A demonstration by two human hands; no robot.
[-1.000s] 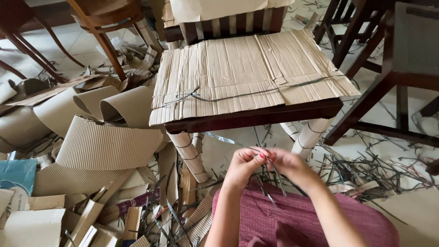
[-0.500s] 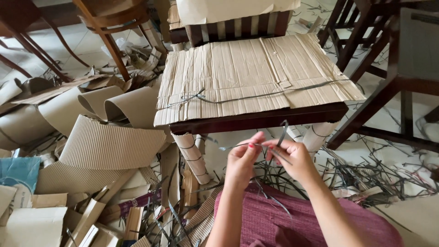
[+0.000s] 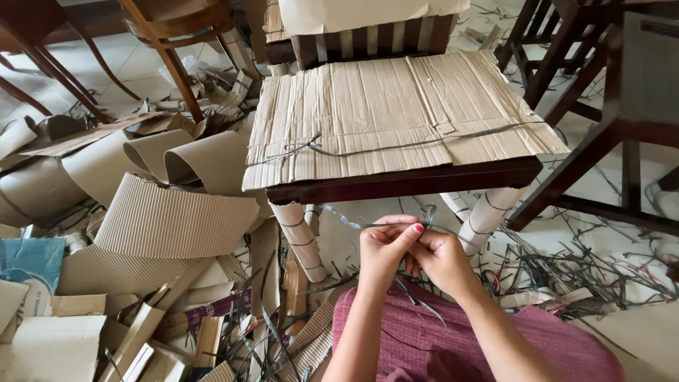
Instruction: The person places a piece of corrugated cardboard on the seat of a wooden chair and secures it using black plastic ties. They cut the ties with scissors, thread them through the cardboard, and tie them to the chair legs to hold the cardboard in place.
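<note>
Fingers (image 3: 404,233) of both hands pinch a thin, flat, grey strap (image 3: 339,216), kinked and translucent.

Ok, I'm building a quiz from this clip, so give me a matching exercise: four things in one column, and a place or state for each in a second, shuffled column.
Things:
1. thin strip
2. flattened cardboard sheet
3. corrugated sheet
4. blue bag

Places or states:
A. on the floor at the far left
B. pinched between left hand and right hand
C. lying on the dark wooden chair, tied with a strip
D. ridged side up, left of the chair's wrapped leg

Pairs: 1-B, 2-C, 3-D, 4-A
</note>
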